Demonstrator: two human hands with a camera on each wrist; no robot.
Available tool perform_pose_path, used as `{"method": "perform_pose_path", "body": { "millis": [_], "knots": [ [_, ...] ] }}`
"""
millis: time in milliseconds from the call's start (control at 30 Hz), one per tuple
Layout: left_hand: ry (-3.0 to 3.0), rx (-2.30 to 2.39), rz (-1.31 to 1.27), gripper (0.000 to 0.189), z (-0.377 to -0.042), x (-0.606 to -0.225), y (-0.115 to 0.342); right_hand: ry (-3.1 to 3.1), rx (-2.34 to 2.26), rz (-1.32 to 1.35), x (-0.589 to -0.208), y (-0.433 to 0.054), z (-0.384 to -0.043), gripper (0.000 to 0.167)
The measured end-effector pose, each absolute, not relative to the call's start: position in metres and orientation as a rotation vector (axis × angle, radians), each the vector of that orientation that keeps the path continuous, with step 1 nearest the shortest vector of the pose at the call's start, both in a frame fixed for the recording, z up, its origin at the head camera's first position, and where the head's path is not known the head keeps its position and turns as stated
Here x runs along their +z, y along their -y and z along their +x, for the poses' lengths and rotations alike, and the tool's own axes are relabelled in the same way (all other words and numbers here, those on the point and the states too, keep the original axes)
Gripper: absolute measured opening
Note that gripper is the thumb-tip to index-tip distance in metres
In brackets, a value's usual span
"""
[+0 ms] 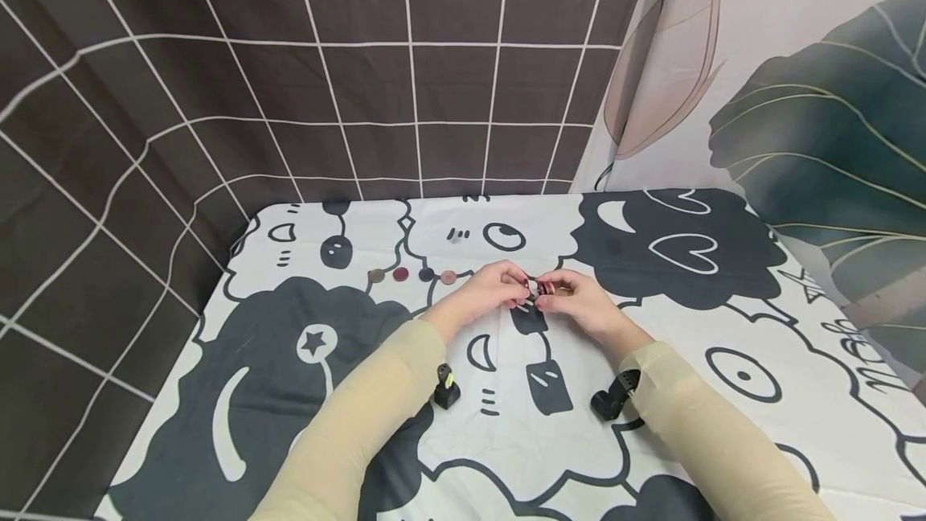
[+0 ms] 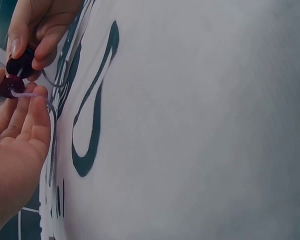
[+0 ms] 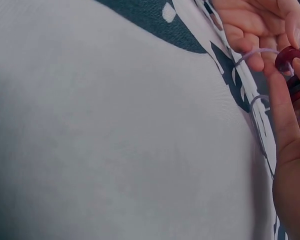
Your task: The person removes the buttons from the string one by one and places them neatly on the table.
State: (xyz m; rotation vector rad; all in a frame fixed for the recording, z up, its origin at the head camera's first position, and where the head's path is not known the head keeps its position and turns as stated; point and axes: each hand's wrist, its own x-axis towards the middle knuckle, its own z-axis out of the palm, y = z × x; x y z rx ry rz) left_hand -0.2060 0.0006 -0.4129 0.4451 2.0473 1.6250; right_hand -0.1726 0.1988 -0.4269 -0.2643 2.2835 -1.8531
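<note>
Both hands meet over the middle of the patterned cloth. My left hand (image 1: 495, 288) pinches a dark red button (image 2: 11, 86) between thumb and fingers. A thin purple cord (image 2: 27, 94) runs through this button and trails over the left fingers. Close beside it, my right hand (image 1: 579, 302) grips a small stack of dark and red buttons (image 3: 299, 89), threaded on the same cord. In the right wrist view the red button (image 3: 288, 59) stands just off the stack. A loose stretch of cord (image 3: 255, 107) hangs below the hands. The fingers partly hide the stack.
Left of the hands, a row of loose buttons lies on the cloth: a tan button (image 1: 376, 275), a red button (image 1: 401, 273), a dark blue button (image 1: 427, 274) and a pink button (image 1: 448, 276). A dark checked curtain (image 1: 362, 79) hangs behind the table.
</note>
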Motion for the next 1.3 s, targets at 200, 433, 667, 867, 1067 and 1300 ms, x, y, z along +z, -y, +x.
{"method": "perform_pose_path", "body": {
  "millis": [200, 433, 667, 867, 1067, 1300],
  "knots": [
    [-2.061, 1.634, 0.414, 0.024, -0.207, -0.412, 0.003, -2.258, -1.864, -0.233, -0.428, -0.199, -0.172, 0.047],
    [-2.094, 1.61, 0.417, 0.023, -0.209, -0.413, 0.01, -2.25, -1.868, -0.226, -0.429, -0.2, -0.173, 0.049],
    [-2.077, 1.646, 0.408, 0.027, -0.211, -0.416, 0.014, -2.338, -1.834, -0.238, -0.431, -0.203, -0.174, 0.045],
    [-2.079, 1.648, 0.384, 0.032, -0.212, -0.417, 0.016, -2.378, -1.817, -0.25, -0.431, -0.204, -0.175, 0.044],
    [-2.098, 1.635, 0.368, 0.031, -0.211, -0.412, 0.02, -2.359, -1.821, -0.237, -0.43, -0.204, -0.174, 0.047],
    [-2.143, 1.614, 0.379, 0.033, -0.214, -0.416, 0.024, -2.292, -1.89, -0.276, -0.429, -0.204, -0.172, 0.045]
  ]
}}
